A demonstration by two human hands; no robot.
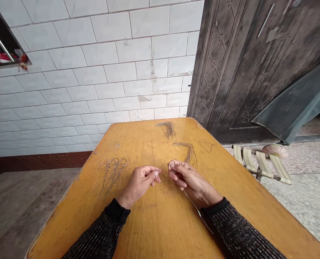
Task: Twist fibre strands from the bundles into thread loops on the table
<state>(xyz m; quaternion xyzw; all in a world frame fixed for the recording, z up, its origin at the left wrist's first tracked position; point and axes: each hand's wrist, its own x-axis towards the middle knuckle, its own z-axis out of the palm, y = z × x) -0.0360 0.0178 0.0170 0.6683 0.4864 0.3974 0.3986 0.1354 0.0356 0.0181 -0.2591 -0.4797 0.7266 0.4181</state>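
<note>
Between my two hands runs a thin wire [199, 213], bowed slightly over the middle of the table. My left hand [142, 180] pinches one end between thumb and forefinger. My right hand [188, 178] grips it a short way along, and its long tail slants down past the right wrist toward the sleeve. Left of my left hand lies a pile of wires with looped ends [113, 171]. Just beyond my right hand rests a bundle of bent wires [188, 149], partly hidden by that hand. Farther back sits another bent wire bundle [168, 128].
The wooden table [138, 140] stands near a white tiled wall [108, 54]. A triangular bent wire [207, 145] lies at its right edge. To the right are a dark carved door [230, 72], a grey-blue curtain [297, 104] and a strapped folding stool [262, 163].
</note>
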